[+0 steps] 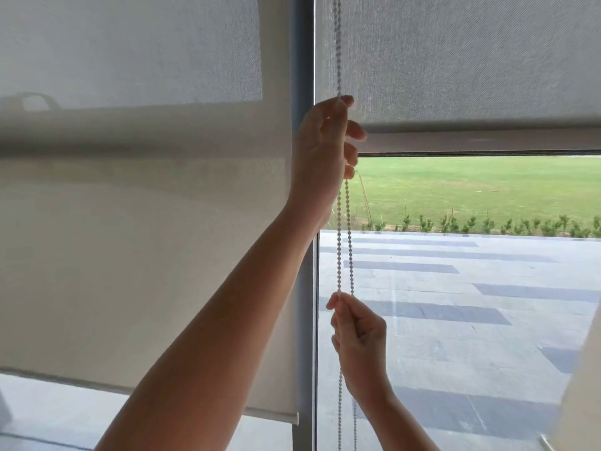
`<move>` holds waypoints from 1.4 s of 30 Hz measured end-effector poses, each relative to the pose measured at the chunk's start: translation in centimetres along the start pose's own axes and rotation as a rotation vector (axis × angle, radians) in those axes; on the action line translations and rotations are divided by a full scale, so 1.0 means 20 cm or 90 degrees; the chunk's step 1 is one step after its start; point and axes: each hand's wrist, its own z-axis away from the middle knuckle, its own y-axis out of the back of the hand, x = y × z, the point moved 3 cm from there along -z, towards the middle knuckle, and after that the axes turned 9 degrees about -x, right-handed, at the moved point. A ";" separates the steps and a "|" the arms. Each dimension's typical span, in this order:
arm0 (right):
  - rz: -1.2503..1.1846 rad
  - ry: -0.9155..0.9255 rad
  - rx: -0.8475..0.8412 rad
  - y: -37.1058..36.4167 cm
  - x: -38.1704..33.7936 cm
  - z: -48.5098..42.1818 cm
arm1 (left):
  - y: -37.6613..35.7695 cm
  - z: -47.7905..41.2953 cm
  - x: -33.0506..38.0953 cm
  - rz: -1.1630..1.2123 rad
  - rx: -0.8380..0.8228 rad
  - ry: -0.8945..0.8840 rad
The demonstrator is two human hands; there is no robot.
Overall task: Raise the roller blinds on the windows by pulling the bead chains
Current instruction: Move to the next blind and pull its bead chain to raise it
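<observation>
A white bead chain hangs in two strands just right of the dark window post. My left hand is raised high and closed around the chain near the bottom bar of the right blind. My right hand is lower and pinches one strand of the same chain. The grey right roller blind is drawn up, its bottom bar about a third of the way down the view. The left roller blind hangs much lower, with its bottom bar near the floor line.
A dark vertical window post separates the two panes. Through the right glass I see paved ground, a low hedge and a lawn. A pale curtain or wall edge stands at the far right.
</observation>
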 end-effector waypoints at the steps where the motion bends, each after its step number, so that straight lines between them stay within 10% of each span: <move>1: 0.009 -0.006 -0.001 0.01 0.03 0.02 | 0.01 -0.01 -0.02 0.021 0.029 0.001; 11: -0.058 -0.183 -0.219 0.07 0.05 -0.22 | 0.05 0.30 -0.26 -0.109 0.170 -0.101; 19: -0.102 0.043 -0.296 -0.13 -0.82 -0.78 | -0.05 0.69 -0.51 -0.135 0.149 0.011; 34: -0.047 0.187 0.051 -0.07 -0.70 -0.66 | 0.06 1.32 -1.05 -0.215 -0.084 0.216; 42: 0.015 0.171 0.079 -0.01 -0.43 -0.47 | 0.18 0.71 -0.74 -0.153 -0.098 0.222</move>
